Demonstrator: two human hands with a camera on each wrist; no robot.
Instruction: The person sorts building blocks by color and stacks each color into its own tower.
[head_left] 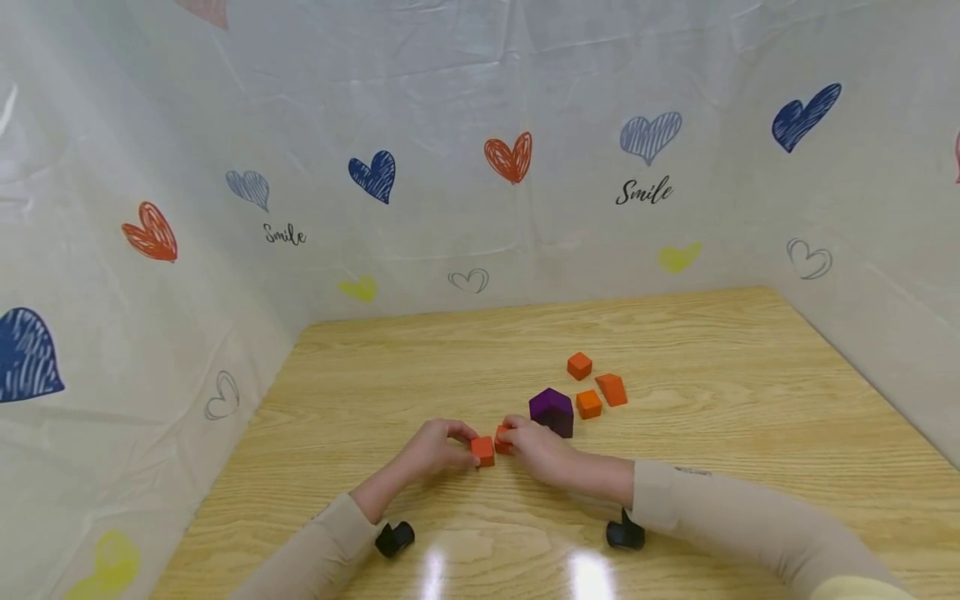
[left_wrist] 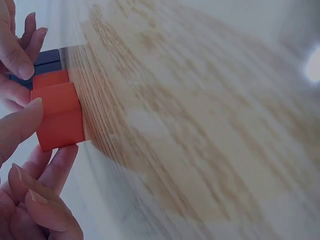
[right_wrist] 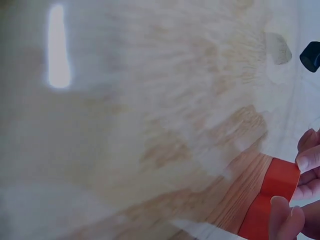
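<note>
Near the middle of the table, my left hand (head_left: pixel 435 447) pinches a red-orange cube (head_left: pixel 483 451) between thumb and fingers. Just to its right, my right hand (head_left: pixel 542 450) grips a second red-orange block (head_left: pixel 503 439), partly hidden by its fingers. In the left wrist view, the left-hand cube (left_wrist: pixel 60 120) rests on the wood, in front of the other red-orange block (left_wrist: pixel 51 78). The two blocks look to be touching or nearly so in the right wrist view. A dark purple block (head_left: pixel 551 408) stands just beyond the right hand.
Behind and right of the purple block lie an orange cube (head_left: pixel 588 404), a wedge-like orange block (head_left: pixel 612 389) and another orange cube (head_left: pixel 579 366). Black wrist-worn devices (head_left: pixel 395 539) show by both forearms. White sheets with printed hearts (head_left: pixel 508 157) border the wooden table (head_left: pixel 712 375).
</note>
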